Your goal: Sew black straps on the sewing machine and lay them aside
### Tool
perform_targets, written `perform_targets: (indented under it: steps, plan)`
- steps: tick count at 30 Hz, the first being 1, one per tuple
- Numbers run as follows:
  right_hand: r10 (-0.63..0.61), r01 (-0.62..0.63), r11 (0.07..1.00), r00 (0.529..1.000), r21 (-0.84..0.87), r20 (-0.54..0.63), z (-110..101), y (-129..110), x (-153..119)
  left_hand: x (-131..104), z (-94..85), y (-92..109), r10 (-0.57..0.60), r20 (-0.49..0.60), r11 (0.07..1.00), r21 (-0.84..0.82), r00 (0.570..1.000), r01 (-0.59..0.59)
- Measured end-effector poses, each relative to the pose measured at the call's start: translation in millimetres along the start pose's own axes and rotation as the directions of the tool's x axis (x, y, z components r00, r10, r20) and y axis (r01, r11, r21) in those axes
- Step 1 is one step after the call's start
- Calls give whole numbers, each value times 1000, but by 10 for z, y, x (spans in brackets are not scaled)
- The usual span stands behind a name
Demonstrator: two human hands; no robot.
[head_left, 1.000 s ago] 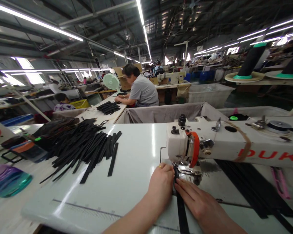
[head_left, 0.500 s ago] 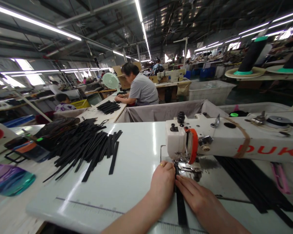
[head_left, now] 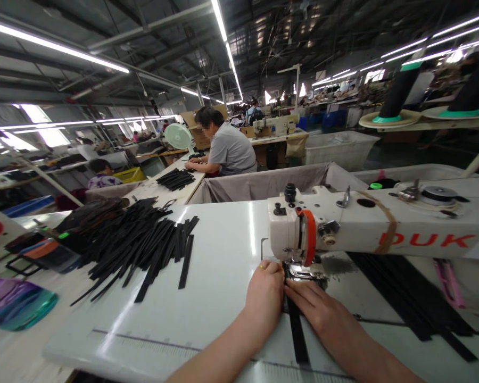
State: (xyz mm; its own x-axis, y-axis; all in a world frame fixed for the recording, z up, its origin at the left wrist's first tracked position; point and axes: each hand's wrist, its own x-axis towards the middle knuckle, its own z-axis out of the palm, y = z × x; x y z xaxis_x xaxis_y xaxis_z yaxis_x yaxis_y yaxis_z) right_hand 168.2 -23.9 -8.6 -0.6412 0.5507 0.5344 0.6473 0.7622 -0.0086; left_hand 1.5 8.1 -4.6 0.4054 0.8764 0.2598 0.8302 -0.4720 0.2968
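The fingers of the left hand [head_left: 265, 290] curled against a black strip [head_left: 298, 335]; those of the right hand [head_left: 323, 311] lay outstretched along its right side. Whether either pinched it, I couldn't tell. The strip ran nearward from the metal foot [head_left: 301, 273]. Hands so close risked getting caught; uneven pressure might have skewed the strip. Farther right, the sewing machine [head_left: 355, 218] read "DUK" in red.
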Motion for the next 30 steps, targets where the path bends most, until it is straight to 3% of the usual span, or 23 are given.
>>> perform_targets:
  steps: [8, 13, 20, 30]
  plan:
    - [48, -71, 960, 995, 272, 90, -114, 43, -47, -12, -88, 44, -15, -10, 995, -100, 1000, 14]
    - [55, -81, 931, 995, 356, 83, -182, 24, -11, -33, -107, 43, -44, -10, 984, -174, 999, 42]
    - [91, -111, 943, 993, 315, 79, -101, 96, -17, -33, -138, 67, -54, 11, 989, -138, 998, 55]
    - [56, -58, 993, 998, 105, 20, 0, 180, -8, -38, -157, 81, -48, 49, 990, -128, 998, 54]
